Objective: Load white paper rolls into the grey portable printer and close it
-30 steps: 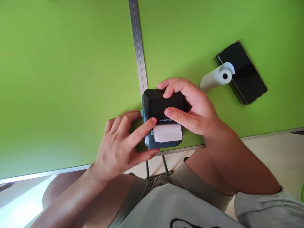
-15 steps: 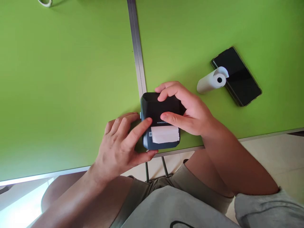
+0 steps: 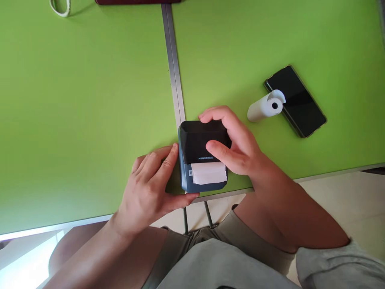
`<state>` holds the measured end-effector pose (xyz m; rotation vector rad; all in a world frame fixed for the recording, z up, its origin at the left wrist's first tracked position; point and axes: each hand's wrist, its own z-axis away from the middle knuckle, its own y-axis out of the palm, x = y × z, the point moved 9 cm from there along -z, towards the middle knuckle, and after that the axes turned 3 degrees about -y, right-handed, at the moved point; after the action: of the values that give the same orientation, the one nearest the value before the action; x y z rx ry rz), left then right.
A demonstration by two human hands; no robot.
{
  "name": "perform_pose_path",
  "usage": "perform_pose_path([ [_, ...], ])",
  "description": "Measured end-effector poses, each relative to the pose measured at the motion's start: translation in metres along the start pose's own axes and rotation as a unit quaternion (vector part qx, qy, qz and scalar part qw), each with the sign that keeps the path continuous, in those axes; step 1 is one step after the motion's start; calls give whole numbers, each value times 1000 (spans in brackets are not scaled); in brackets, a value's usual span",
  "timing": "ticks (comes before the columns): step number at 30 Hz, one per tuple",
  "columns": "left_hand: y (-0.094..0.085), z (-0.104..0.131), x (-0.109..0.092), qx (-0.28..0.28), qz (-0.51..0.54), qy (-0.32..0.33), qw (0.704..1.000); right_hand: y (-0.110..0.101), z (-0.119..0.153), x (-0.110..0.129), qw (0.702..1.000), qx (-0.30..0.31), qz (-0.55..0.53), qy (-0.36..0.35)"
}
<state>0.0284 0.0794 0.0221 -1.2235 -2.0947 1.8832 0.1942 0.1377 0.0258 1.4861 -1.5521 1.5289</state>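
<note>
A small black and blue-grey label printer [image 3: 195, 144] lies on the green table near its front edge. White paper [image 3: 209, 173] sticks out of its slot on the side near me. My left hand [image 3: 150, 180] grips the printer's left side, with the fingers along that side and the thumb at the front corner. My right hand [image 3: 237, 144] is wrapped round the right side, its fingertips at the far edge and its thumb on the black lid.
On the green table [image 3: 105, 88], a white paper roll [image 3: 261, 108] stands to the right, beside a black phone [image 3: 300, 102]. A white loop [image 3: 61, 10] and a dark red object [image 3: 132, 1] show at the top edge. A metal strip [image 3: 174, 68] divides the tabletop.
My left index finger has come off the lid and now rests along the printer's left side. The view has shifted slightly, bringing the dark red object into sight.
</note>
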Motion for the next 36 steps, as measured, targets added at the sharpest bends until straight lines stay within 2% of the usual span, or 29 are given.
perform_pose_path([
  [4,-3,-2,0,-9,7,1,1000,1,1,-7,1000,-12,-23,9],
  [8,-4,-3,0,-16,-5,10,1000,2,0,-8,999,-15,-47,-13],
  [14,-3,-2,0,-22,-9,3,1000,3,1,-11,999,6,-44,1],
  [22,1,0,3,3,-10,-21,1000,1,0,-4,995,97,-18,-28],
  [26,4,0,4,6,-10,-25,1000,-6,-5,8,988,132,67,-49],
  [30,5,0,3,1,-19,-17,1000,-24,-15,41,975,81,167,-124],
  [33,5,0,1,-5,-24,-4,1000,-39,-18,64,954,-23,249,-164],
  [36,5,0,1,-3,-28,-2,1000,-48,-15,78,939,-121,289,-140],
])
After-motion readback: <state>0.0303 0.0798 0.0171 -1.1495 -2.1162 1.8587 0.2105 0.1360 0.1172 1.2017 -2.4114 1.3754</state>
